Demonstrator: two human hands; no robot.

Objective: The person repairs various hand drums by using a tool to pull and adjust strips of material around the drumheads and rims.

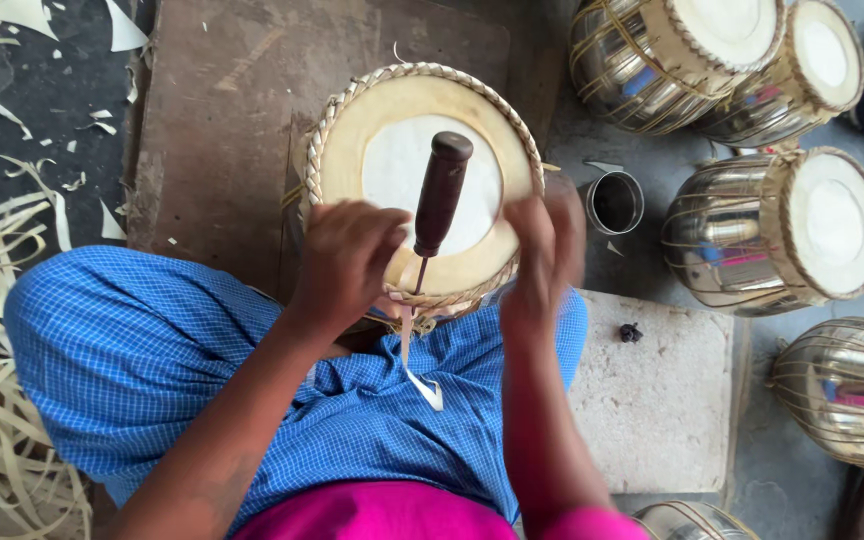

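Grey floor (652,215) is carrying shiny metal drums (772,230) at its right edge. Between blue-clad knees, a drum (420,180) is standing upright. Left hand (347,262) is pinching a pale strap (410,345) beside the brown-handled awl (439,195); right hand (544,250) is blurred, grip unclear.

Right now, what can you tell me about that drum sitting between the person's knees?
The drum stands upright, its round head facing the camera: a tan skin with a paler white circle in the middle, ringed by a braided straw-coloured rim. The left hand rests on its near edge beside a dark-handled tool stuck into the rim; the blurred right hand is at the right edge. A pale strip hangs below.
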